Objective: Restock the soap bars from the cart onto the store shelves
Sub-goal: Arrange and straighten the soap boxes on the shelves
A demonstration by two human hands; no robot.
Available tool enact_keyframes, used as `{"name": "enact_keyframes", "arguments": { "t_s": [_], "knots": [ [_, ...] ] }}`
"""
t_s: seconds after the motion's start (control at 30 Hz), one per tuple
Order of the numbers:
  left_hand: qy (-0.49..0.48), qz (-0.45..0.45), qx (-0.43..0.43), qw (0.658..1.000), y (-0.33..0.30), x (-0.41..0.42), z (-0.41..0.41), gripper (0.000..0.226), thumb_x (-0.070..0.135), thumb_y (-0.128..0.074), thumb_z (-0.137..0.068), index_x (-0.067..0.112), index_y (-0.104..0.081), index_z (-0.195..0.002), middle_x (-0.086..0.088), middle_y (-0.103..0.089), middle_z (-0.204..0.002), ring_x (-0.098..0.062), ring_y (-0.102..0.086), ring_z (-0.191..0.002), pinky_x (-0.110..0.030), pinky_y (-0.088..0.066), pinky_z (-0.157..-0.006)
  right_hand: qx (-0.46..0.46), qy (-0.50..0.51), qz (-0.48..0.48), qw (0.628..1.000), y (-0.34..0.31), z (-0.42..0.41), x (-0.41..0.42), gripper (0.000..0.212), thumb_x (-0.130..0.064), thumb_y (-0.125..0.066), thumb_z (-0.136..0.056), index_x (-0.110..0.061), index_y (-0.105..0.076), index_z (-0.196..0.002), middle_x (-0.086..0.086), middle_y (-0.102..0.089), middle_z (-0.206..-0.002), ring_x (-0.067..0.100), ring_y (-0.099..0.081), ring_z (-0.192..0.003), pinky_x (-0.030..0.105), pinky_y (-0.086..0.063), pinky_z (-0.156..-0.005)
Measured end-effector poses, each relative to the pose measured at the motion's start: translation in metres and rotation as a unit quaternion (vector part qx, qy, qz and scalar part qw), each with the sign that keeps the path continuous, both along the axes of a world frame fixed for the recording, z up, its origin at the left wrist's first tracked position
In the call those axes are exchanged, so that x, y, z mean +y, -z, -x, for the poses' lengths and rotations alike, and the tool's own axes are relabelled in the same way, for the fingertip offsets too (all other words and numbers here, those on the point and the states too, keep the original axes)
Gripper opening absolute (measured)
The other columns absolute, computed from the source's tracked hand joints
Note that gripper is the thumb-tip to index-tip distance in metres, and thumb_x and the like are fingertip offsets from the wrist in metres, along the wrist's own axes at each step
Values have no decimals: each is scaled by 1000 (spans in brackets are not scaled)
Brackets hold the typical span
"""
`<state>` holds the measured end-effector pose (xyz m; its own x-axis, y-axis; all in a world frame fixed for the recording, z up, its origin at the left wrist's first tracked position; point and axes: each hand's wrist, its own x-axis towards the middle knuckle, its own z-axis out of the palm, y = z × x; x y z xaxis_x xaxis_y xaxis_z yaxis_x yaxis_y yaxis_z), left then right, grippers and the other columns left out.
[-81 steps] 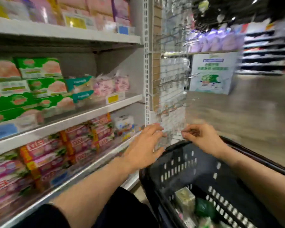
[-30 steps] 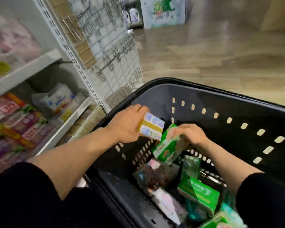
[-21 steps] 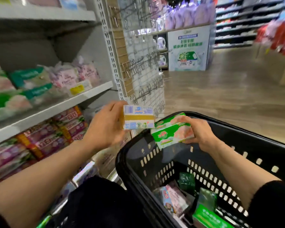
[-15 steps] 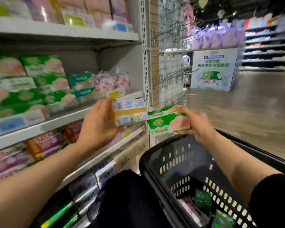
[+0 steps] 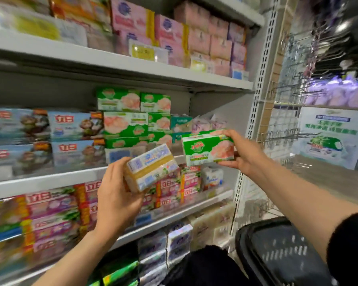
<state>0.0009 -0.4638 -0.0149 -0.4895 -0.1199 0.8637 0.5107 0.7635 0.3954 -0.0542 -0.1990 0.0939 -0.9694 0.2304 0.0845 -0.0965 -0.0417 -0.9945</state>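
Observation:
My left hand (image 5: 117, 195) grips a yellow and white soap pack (image 5: 152, 168), tilted, in front of the middle shelf (image 5: 50, 180). My right hand (image 5: 245, 153) holds a green and white soap box (image 5: 208, 149) upright, level with a stack of matching green boxes (image 5: 128, 118) on that shelf. The black cart basket (image 5: 277, 250) sits at the lower right, its contents hidden from here.
A top shelf (image 5: 112, 60) carries pink boxes. Blue soap packs (image 5: 70, 129) fill the middle shelf's left. Red and pink packs (image 5: 54, 209) line the lower shelf. A wire hook rack (image 5: 285, 112) stands to the right, with open aisle floor (image 5: 329, 182) beyond.
Both hands lifted the two soap packs out of the cart and raised them to the middle shelf. The view has swung up and left toward the shelves.

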Motion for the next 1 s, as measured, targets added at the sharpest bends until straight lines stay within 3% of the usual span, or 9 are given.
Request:
{"name": "enact_keyframes", "arguments": {
  "t_s": [0.1, 0.2, 0.37, 0.47, 0.6, 0.73, 0.87, 0.93, 1.0],
  "knots": [
    [-10, -39, 3, 999, 15, -19, 2, 64, 4, -79, -63, 5, -51, -120, -12, -58, -109, -19, -50, -97, -15, -33, -77, 11, -14, -14, 1000, -7, 11, -26, 17, -33, -69, -81, -19, -59, -84, 5, -68, -76, 18, -67, -69, 35, -59, -56],
    [-19, -78, 7, 997, 25, -35, 7, 63, 15, -70, -64, 5, -50, -123, -11, -57, -113, -20, -51, -102, -16, -35, -81, 9, -20, -24, 999, -10, 27, -50, 17, -33, -69, -80, -20, -60, -87, 4, -69, -83, 19, -68, -80, 38, -60, -68],
    [3, -95, 22, 995, 27, -46, 16, 61, 16, -67, -65, 5, -50, -123, -9, -57, -113, -19, -53, -103, -17, -37, -85, 33, 35, -31, 998, -23, 55, -83, 20, -30, -71, -79, -14, -59, -80, 5, -65, -62, 17, -65, -59, 37, -59, -57],
    [13, -121, 32, 992, 31, -44, 16, 57, 19, -64, -68, 6, -51, -122, -6, -56, -113, -20, -54, -103, -23, -42, -86, 53, 100, -12, 994, -31, 74, -87, 27, -26, -77, -73, -10, -55, -74, 13, -63, -73, 22, -64, -58, 42, -57, -55],
    [21, -131, 34, 991, 36, -39, 21, 57, 11, -66, -65, 7, -52, -121, -3, -56, -114, -21, -55, -102, -28, -45, -85, 62, 137, 42, 988, -34, 92, -90, 36, -19, -76, -74, -10, -41, -71, 17, -62, -77, 31, -67, -72, 54, -56, -66],
    [22, -122, 34, 992, 37, -38, 23, 61, 10, -67, -65, 6, -51, -123, -6, -57, -116, -19, -54, -106, -20, -42, -91, 60, 162, 56, 983, -30, 107, -99, 38, -23, -73, -78, -13, -36, -72, 17, -64, -91, 32, -67, -80, 56, -56, -72],
    [23, -129, 28, 991, 36, -37, 22, 61, 10, -69, -64, 6, -51, -122, -4, -57, -116, -18, -55, -106, -13, -39, -90, 33, 177, -87, 980, -18, 122, -109, 26, -31, -61, -89, -8, -53, -81, 16, -65, -104, 33, -66, -88, 49, -57, -75],
    [24, -135, 28, 990, 35, -36, 21, 59, 10, -69, -65, 6, -53, -122, -3, -58, -115, -16, -55, -106, -8, -37, -90, 31, 173, -228, 958, -12, 129, -113, 33, -38, -55, -90, -7, -63, -96, 14, -66, -106, 32, -63, -93, 41, -54, -78],
    [25, -144, 30, 989, 32, -35, 20, 59, 12, -71, -65, 7, -54, -122, 0, -59, -115, -13, -56, -105, -5, -37, -88, 28, 103, -275, 955, -2, 147, -110, 41, -47, -58, -82, -13, -61, -105, 10, -66, -109, 29, -62, -97, 38, -52, -86]
  ]
}}
